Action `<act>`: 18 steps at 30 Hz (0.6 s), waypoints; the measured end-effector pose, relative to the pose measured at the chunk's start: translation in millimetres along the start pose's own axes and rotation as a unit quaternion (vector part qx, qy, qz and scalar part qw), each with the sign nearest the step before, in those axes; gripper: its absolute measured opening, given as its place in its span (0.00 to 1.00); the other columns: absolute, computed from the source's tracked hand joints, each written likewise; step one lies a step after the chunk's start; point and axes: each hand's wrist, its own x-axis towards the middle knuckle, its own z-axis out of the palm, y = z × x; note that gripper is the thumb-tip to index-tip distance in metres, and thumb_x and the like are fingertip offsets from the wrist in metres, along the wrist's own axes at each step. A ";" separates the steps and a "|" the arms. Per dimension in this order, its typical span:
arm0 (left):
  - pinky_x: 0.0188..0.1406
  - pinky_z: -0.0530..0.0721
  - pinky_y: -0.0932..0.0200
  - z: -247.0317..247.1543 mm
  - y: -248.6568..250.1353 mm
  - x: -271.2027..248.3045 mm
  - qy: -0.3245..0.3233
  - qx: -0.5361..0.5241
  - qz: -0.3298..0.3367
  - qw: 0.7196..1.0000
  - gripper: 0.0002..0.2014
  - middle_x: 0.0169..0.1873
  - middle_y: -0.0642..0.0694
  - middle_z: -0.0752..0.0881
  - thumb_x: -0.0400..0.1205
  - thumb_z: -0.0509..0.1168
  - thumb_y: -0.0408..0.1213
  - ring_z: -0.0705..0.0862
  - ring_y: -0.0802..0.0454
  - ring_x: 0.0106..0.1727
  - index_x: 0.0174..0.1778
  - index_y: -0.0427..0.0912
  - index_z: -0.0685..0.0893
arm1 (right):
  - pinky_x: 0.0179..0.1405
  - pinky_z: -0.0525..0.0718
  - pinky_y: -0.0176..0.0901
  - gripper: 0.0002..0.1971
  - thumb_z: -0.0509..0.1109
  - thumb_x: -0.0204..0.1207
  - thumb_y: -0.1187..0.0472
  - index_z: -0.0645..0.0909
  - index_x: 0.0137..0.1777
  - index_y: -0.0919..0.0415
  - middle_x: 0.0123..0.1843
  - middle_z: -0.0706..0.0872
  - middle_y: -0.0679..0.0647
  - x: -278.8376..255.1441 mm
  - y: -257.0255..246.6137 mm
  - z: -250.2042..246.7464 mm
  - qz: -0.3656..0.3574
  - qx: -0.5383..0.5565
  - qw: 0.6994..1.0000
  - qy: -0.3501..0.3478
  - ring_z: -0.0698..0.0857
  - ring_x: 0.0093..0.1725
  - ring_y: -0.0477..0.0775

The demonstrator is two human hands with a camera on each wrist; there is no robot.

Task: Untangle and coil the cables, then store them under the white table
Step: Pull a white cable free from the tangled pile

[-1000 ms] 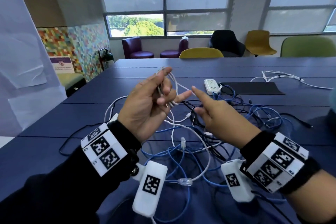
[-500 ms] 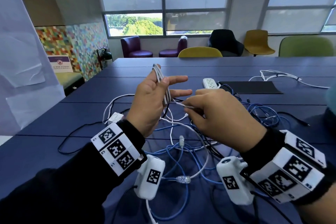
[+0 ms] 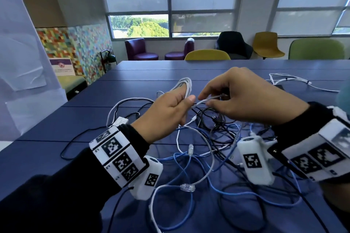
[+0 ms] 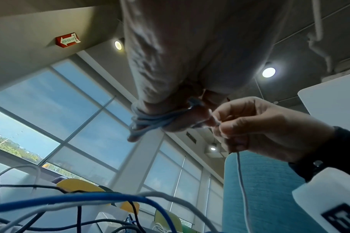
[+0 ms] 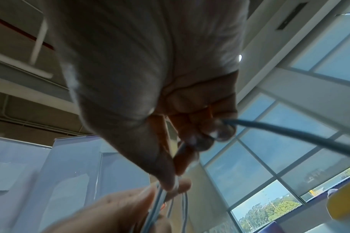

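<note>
A thin white cable [image 3: 184, 85] is wound in loops round the fingers of my left hand [image 3: 170, 108], which holds it above a blue table [image 3: 75, 119]. In the left wrist view the same loops [image 4: 150, 123] cross the left fingers. My right hand [image 3: 236, 98] pinches the loose end of the white cable [image 3: 210, 99] just right of the left thumb. The right wrist view shows the right fingers [image 5: 190, 137] curled on the strand. Beneath both hands lies a tangle of blue, white and black cables [image 3: 208, 147].
Another white cable [image 3: 289, 81] lies at the table's far right. A white adapter [image 3: 119, 121] rests left of my left wrist. Yellow, green, black and purple chairs [image 3: 208, 55] stand beyond the far table edge, under the windows.
The right hand went from pointing to pinching the white cable's end and rose level with the left hand. The left hand turned, its loops now leaning away from me.
</note>
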 end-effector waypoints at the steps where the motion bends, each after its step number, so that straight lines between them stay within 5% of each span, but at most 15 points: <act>1: 0.27 0.71 0.69 -0.6 -1.1 -0.2 -0.008 0.004 -0.003 1.000 0.18 0.19 0.51 0.76 0.89 0.56 0.39 0.72 0.59 0.21 0.60 0.24 0.74 | 0.29 0.75 0.26 0.04 0.75 0.74 0.57 0.91 0.45 0.48 0.29 0.86 0.46 0.2 0.9 -2.4 0.005 0.004 1.000 -0.007 0.82 0.30 0.41; 4: 0.27 0.69 0.71 -3.3 -3.9 1.4 -0.012 0.005 -0.006 1.000 0.15 0.17 0.55 0.75 0.89 0.56 0.38 0.71 0.60 0.21 0.58 0.27 0.77 | 0.32 0.80 0.33 0.04 0.75 0.76 0.54 0.90 0.42 0.50 0.29 0.87 0.48 2.2 7.2 -3.3 0.021 -0.009 0.999 -0.024 0.83 0.30 0.41; 7: 0.25 0.70 0.71 -7.1 -7.2 2.6 -0.001 0.011 -0.007 1.000 0.04 0.16 0.57 0.74 0.89 0.56 0.36 0.71 0.59 0.21 0.54 0.43 0.75 | 0.38 0.83 0.43 0.09 0.72 0.78 0.51 0.88 0.38 0.50 0.30 0.89 0.48 3.4 20.8 1.5 0.063 -0.004 0.995 -0.082 0.87 0.34 0.42; 10: 0.26 0.70 0.71 -8.0 -10.3 1.9 -0.003 0.025 -0.022 0.999 0.07 0.17 0.57 0.75 0.89 0.57 0.37 0.72 0.59 0.22 0.54 0.38 0.78 | 0.34 0.81 0.41 0.10 0.71 0.79 0.49 0.87 0.37 0.48 0.25 0.87 0.49 2.0 34.6 10.1 0.087 0.018 0.989 -0.120 0.84 0.25 0.43; 14: 0.26 0.69 0.68 0.2 -11.3 -0.2 -0.062 0.040 -0.043 0.996 0.19 0.20 0.61 0.73 0.89 0.55 0.40 0.69 0.61 0.22 0.55 0.23 0.77 | 0.25 0.79 0.44 0.07 0.72 0.78 0.48 0.89 0.42 0.47 0.26 0.77 0.57 4.1 39.0 19.8 0.067 0.115 0.991 -0.015 0.73 0.23 0.52; 18: 0.30 0.75 0.62 5.4 -4.2 -4.4 -0.102 -0.043 -0.095 0.989 0.17 0.17 0.57 0.71 0.90 0.53 0.40 0.67 0.59 0.20 0.60 0.34 0.83 | 0.29 0.71 0.41 0.05 0.72 0.79 0.55 0.88 0.43 0.51 0.27 0.79 0.60 6.7 36.0 37.4 0.001 0.184 0.980 0.071 0.69 0.26 0.50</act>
